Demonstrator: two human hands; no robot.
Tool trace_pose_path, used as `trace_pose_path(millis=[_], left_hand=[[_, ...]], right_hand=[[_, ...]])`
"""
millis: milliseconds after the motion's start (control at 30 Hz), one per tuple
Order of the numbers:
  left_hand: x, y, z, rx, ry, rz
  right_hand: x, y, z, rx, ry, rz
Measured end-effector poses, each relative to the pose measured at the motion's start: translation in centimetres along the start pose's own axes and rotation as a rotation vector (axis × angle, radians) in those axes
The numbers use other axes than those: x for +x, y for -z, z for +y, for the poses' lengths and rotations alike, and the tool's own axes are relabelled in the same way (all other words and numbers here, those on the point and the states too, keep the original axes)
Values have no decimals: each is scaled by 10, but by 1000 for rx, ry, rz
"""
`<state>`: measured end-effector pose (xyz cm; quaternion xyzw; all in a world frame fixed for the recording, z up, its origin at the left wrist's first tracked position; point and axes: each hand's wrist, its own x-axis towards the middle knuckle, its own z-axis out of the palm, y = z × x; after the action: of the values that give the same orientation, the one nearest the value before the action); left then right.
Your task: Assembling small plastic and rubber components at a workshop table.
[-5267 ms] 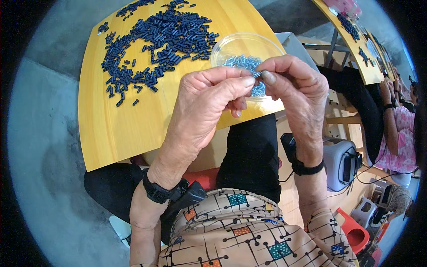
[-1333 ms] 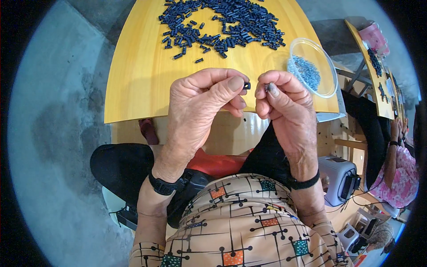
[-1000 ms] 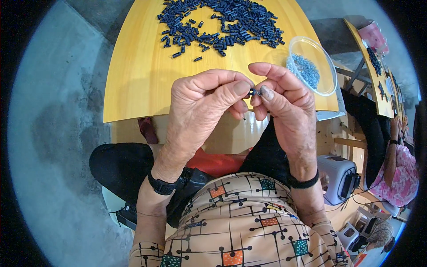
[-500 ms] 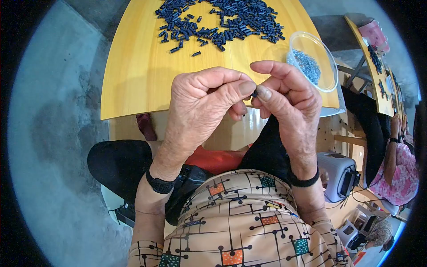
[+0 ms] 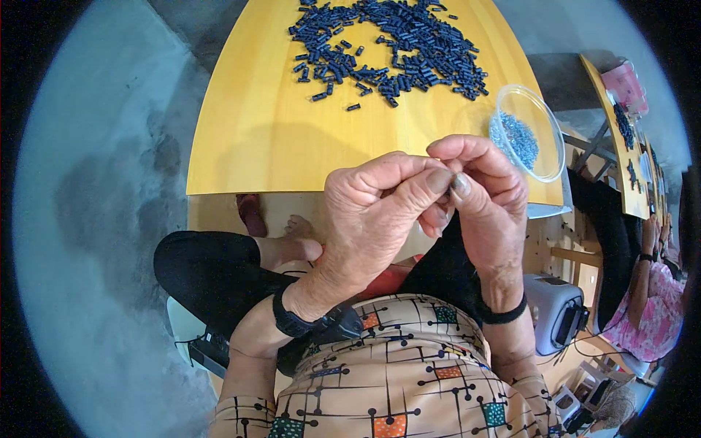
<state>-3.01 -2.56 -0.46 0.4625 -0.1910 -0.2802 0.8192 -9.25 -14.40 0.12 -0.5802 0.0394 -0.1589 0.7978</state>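
My left hand [image 5: 376,208] and my right hand [image 5: 493,212] meet fingertip to fingertip in front of the table's near edge. Both are closed in a pinch, the two thumb tips pressed side by side. Whatever sits between the fingers is covered by them and too small to name. Beyond my hands, a loose heap of small black ribbed tubes [image 5: 431,62] lies on the yellow table [image 5: 270,150]. Nearest my right hand is a round clear plastic tub [image 5: 553,150], holding many tiny bluish, shiny pieces [image 5: 517,139].
On the right, a person in a pink patterned top [image 5: 653,310] sits at another yellow table [image 5: 634,197] bearing black pieces. A pink container [image 5: 626,87] stands at its far end. Beside my right forearm is a grey box-shaped appliance [image 5: 551,310] with cables.
The view has shifted, so table, heap and tub appear lower and farther right. My fingertips have closed tighter together; a small dark bit seen between them earlier is now hidden.
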Motion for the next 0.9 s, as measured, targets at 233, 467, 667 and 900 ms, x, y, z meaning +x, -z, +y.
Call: trace_pose_path(millis=[233,467,667,900], left_hand=[[9,17,-1,-51,14,87],[15,36,3,-173,21,71],[16,37,5,-123,28,75],[13,32,7,-98,-5,66]], right_hand=[[17,-18,12,64,-77,17],[24,-19,17,263,-173,-37],[26,-18,14,59,-108,-45],[24,-18,11,39,-97,-43]])
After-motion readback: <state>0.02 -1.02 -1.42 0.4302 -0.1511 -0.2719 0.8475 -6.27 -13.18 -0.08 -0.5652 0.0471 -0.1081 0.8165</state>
